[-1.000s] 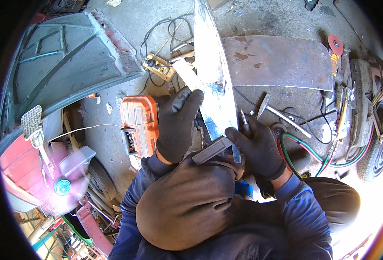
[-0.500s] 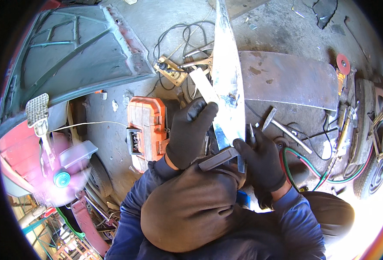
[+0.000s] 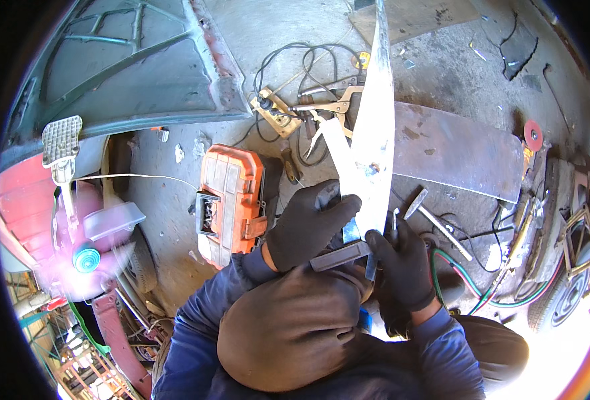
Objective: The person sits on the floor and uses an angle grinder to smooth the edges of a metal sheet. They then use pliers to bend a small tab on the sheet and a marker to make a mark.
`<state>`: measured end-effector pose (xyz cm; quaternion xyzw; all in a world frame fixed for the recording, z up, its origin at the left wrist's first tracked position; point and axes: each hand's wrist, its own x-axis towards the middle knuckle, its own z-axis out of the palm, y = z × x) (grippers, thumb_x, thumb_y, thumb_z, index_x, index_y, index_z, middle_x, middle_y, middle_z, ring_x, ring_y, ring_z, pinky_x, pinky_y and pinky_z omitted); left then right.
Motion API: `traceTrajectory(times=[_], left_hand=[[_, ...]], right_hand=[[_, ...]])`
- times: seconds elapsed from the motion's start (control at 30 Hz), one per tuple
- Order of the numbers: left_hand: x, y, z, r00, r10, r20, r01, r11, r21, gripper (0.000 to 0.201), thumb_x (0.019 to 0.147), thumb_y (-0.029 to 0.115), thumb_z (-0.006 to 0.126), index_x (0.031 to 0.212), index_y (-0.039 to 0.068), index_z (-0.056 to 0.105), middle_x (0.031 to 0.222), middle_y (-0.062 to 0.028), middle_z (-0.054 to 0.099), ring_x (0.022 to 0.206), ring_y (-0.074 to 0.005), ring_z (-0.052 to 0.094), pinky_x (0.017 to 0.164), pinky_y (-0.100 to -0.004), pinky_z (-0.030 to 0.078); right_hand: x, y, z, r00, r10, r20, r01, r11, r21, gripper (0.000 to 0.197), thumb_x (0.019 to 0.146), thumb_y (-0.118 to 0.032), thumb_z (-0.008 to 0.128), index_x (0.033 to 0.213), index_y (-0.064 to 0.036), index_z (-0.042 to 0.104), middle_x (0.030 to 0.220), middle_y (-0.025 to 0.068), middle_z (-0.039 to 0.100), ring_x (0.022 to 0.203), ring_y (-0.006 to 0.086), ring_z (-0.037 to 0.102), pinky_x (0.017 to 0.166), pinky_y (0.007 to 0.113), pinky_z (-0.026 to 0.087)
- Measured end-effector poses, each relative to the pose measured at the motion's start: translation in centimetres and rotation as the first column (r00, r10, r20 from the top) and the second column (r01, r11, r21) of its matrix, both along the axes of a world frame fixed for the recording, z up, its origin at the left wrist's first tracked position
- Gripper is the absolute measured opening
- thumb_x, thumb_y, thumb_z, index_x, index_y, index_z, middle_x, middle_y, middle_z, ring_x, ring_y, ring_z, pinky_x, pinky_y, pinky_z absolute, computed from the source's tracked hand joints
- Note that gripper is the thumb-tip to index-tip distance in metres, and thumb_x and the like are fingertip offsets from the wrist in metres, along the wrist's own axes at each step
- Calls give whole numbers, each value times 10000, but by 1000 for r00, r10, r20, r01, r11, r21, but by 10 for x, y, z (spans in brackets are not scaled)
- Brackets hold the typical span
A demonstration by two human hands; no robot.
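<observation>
I am wearing dark gloves, and both my hands are working near the middle of the frame. My left hand [image 3: 303, 228] is closing thumb and fingers on a pale strip [image 3: 337, 150], which is slanting up across the edge of a long metal piece [image 3: 378, 127]. That piece is running from just right of centre to the top edge of the frame, tapering upward. My right hand [image 3: 405, 267] is curling around a slim tool [image 3: 395, 220], its tip poking up above the fingers, while the thumb is pressing by the metal's lower end. Just below, a dark bar [image 3: 338, 257] is lying over my knee [image 3: 288, 327]; I cannot tell whether it is joined to the strip.

Left of centre, an orange toolbox [image 3: 231, 200] is sitting on the floor. Right of centre, a hammer [image 3: 445, 233] is lying near my right hand, below a rust-marked sheet [image 3: 465, 153]. At lower left, a fan [image 3: 86, 259] is showing blurred blades.
</observation>
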<state>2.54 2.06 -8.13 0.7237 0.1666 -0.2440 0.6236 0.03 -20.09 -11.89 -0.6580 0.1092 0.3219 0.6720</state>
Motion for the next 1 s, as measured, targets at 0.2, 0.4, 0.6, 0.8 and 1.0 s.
traceTrajectory(times=[0.2,0.4,0.6,0.8,1.0], left_hand=[[-1,-3,5,994,-60,96,45,988,150,301,1089,195,715,1283,-32,754,1038,-88,798,935,-102,680,872,-321,572],[0,0,-1,996,-60,67,50,988,143,294,1095,198,704,1265,-35,757,1049,-85,799,937,-103,677,868,-324,569],[-1,1,-6,996,-39,74,31,994,105,250,1102,155,691,1241,-45,749,1036,-31,764,928,-79,634,839,-300,542],[-1,3,-7,999,-44,-3,44,996,81,228,1110,150,686,1248,-26,730,1055,19,715,940,-48,581,832,-274,509],[0,-6,4,999,38,-13,-37,994,99,241,1097,148,692,1277,-10,717,1002,11,703,859,-50,587,766,-265,502]], right_hand=[[2,1,9,999,21,-39,-21,1000,2,356,1046,-173,755,1328,39,716,1127,136,812,1020,181,745,918,370,585],[0,5,9,998,-21,-51,26,996,87,344,1062,-149,736,1341,51,712,1149,117,813,1036,167,739,938,369,590],[-2,2,1,997,20,-71,-15,997,75,369,1046,-185,753,1335,42,712,1156,141,809,1047,175,735,927,370,580],[1,3,0,992,23,124,-29,999,46,428,1034,-263,768,1345,25,707,1143,177,799,1016,218,750,919,385,579],[1,-2,6,996,60,62,-61,998,8,478,1037,-293,776,1375,31,681,1166,205,797,1061,245,769,957,401,586]])
